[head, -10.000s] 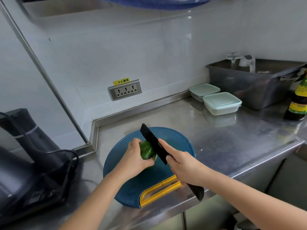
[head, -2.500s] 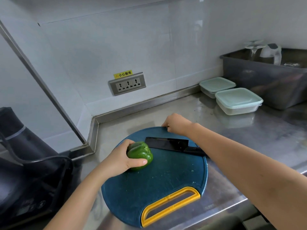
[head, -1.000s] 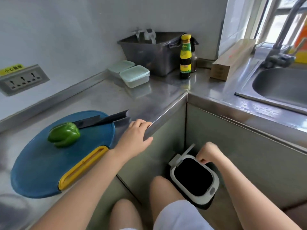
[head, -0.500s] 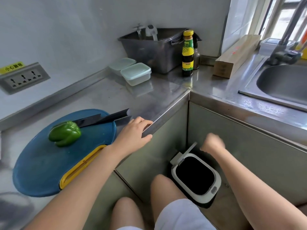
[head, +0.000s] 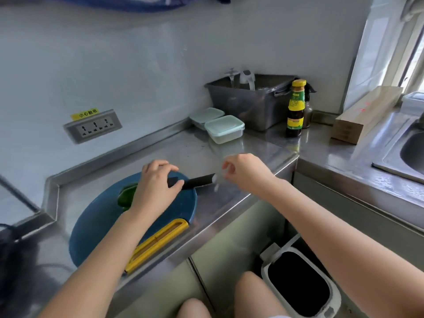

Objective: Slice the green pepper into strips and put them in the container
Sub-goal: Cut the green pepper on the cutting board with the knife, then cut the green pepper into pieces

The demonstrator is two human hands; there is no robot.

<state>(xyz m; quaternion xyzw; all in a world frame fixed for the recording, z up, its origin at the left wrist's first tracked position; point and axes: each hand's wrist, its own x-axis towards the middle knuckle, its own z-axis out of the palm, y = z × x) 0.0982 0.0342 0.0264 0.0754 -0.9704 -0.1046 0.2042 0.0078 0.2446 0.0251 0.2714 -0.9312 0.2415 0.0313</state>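
The green pepper [head: 125, 196] lies on the round blue cutting board [head: 98, 223], mostly hidden behind my left hand [head: 156, 187]. That hand hovers over the board with relaxed fingers and holds nothing. A black knife [head: 197, 181] lies across the board's far right edge, its handle end pointing right. Just right of that end, above the steel counter, my right hand [head: 245, 172] hangs with loosely curled fingers, empty. Two lidded pale-green containers [head: 223, 128] stand at the back of the counter.
A grey tub [head: 250, 102], a sauce bottle [head: 296, 109] and a long cardboard box [head: 364, 114] stand behind the containers. A sink [head: 410, 154] lies at far right. An open white bin [head: 300, 285] stands on the floor by my knees. A black appliance [head: 13, 255] sits at left.
My right hand rose from the floor bin to the counter beside the knife handle. My left hand left the counter edge and moved over the board. The camera view lifted.
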